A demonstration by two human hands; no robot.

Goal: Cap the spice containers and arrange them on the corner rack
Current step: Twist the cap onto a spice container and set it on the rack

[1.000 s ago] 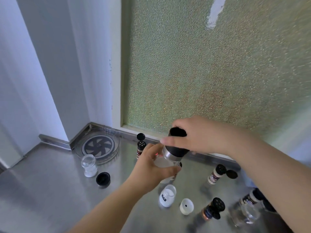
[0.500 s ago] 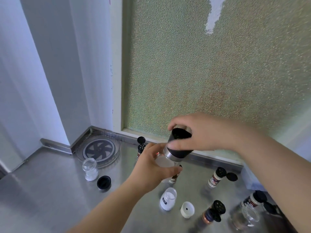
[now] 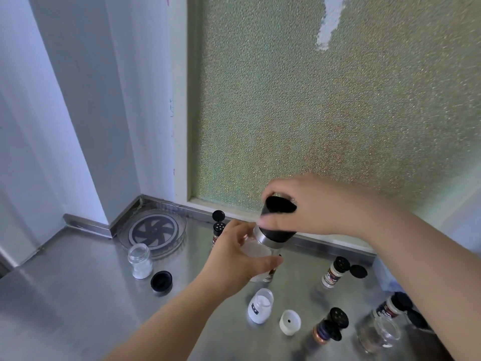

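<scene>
Steel counter (image 3: 78, 295) fills the lower part of the frame, and just right of centre both hands are on one shaker. Left hand (image 3: 234, 259) comes up from the bottom edge, fingers and thumb curled round the clear glass body of the tall shaker (image 3: 256, 250), which has white contents. Right hand (image 3: 312, 207) reaches in from the right edge, fingers wrapped over the black cap (image 3: 277, 221), which sits on the shaker's silver collar. The shaker is tilted, held above the counter!

Over at centre left, the round clear rack (image 3: 153, 231) with a dark pinwheel pattern sits in the corner, against the wall. Just below it stands an open small glass jar (image 3: 140, 260) with white powder, and a loose black lid (image 3: 161, 280) lies beside that.

Behind the left hand, a slim spice bottle (image 3: 218, 229) stands with its flip lid up. Lower centre: a white jar (image 3: 260, 304) with no lid, and near it a white cap (image 3: 289, 322). Bottom right holds a copper-toned bottle (image 3: 328, 327) with its flap open, a labelled shaker (image 3: 334, 272) higher up, another labelled bottle (image 3: 389, 307), and a clear empty jar (image 3: 380, 334), partly hidden by the right forearm.
</scene>
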